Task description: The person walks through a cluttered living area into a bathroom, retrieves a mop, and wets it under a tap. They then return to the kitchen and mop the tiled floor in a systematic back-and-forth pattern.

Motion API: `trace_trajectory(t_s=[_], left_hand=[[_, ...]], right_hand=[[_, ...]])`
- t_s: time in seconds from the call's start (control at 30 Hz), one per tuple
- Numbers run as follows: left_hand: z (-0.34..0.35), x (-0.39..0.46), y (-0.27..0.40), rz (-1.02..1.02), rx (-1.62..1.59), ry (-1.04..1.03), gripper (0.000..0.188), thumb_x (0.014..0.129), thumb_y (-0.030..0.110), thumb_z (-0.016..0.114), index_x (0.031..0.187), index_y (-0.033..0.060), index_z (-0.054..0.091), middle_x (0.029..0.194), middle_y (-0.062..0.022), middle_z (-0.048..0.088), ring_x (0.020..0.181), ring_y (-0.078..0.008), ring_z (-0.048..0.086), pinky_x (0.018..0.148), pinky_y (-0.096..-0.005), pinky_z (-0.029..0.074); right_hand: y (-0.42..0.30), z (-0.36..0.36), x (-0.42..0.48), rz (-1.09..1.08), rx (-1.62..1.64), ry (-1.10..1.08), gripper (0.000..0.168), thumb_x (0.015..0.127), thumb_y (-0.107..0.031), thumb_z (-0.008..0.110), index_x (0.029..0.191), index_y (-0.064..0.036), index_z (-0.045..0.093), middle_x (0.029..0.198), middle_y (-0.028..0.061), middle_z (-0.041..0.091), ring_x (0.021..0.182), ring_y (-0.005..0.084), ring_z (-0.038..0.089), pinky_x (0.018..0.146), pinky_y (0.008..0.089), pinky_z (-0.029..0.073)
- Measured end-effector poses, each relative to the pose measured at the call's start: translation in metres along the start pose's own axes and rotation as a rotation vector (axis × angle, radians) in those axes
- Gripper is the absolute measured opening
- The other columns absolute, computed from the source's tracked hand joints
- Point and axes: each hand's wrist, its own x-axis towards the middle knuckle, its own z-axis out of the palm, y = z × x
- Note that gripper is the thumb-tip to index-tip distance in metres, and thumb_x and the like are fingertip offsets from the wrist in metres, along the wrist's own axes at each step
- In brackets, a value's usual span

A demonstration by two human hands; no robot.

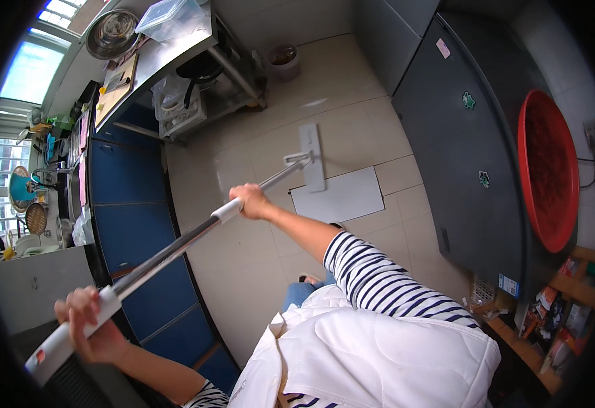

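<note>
A flat mop lies slanted across the view, its metal pole (pixel 167 255) running from lower left up to the flat head (pixel 312 158) on the tiled floor. My left hand (pixel 88 321) is wrapped around the white grip (pixel 55 352) at the pole's upper end. Farther down, my right hand (pixel 250 200) grips the pole at a white sleeve (pixel 227 209). The near end of the mop head overlaps the edge of a white rectangular panel (pixel 343 196) in the floor. The underside of the head is hidden.
Blue cabinets (pixel 132 229) line the left, below a sink counter. A steel table (pixel 175 51) with a lower shelf stands at upper left. A bucket (pixel 283 61) sits by the back wall. On the right is a dark refrigerator (pixel 445 137) with a red basin (pixel 550 171) on top.
</note>
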Motion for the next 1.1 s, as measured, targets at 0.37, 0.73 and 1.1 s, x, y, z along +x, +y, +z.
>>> trace_trajectory(t_s=[0.37,0.73,1.1], left_hand=[[-0.024,-0.014,-0.094,-0.029,-0.247,0.019,0.012,0.081,0.010,0.048,0.077,0.0124,0.037,0.061,-0.0036,0.044,0.066,-0.0159,0.048,0.076,-0.0357,0.043],[-0.141,-0.113,-0.112,-0.328,-0.099,0.315,0.010,0.073,0.012,0.053,0.077,0.0076,0.046,0.069,-0.0068,0.052,0.070,-0.0184,0.054,0.087,-0.0398,0.042],[-0.236,-0.067,0.007,0.107,0.003,0.010,0.024,0.077,0.014,0.058,0.068,0.0159,0.036,0.051,0.0008,0.042,0.053,-0.0084,0.040,0.067,-0.0236,0.038]], right_hand=[[0.033,-0.081,-0.051,0.171,-0.220,-0.403,0.017,0.067,-0.008,0.058,0.083,-0.013,0.058,0.079,0.0105,0.063,0.080,0.0313,0.060,0.071,0.0423,0.045],[0.029,0.055,-0.106,0.176,-0.285,-0.448,0.016,0.064,-0.009,0.062,0.077,-0.018,0.062,0.077,0.0064,0.062,0.081,0.0287,0.059,0.070,0.0427,0.044],[-0.122,0.158,-0.006,-0.100,0.081,-0.491,0.015,0.070,-0.008,0.056,0.083,-0.014,0.051,0.082,0.0048,0.057,0.085,0.0256,0.053,0.074,0.0376,0.038]])
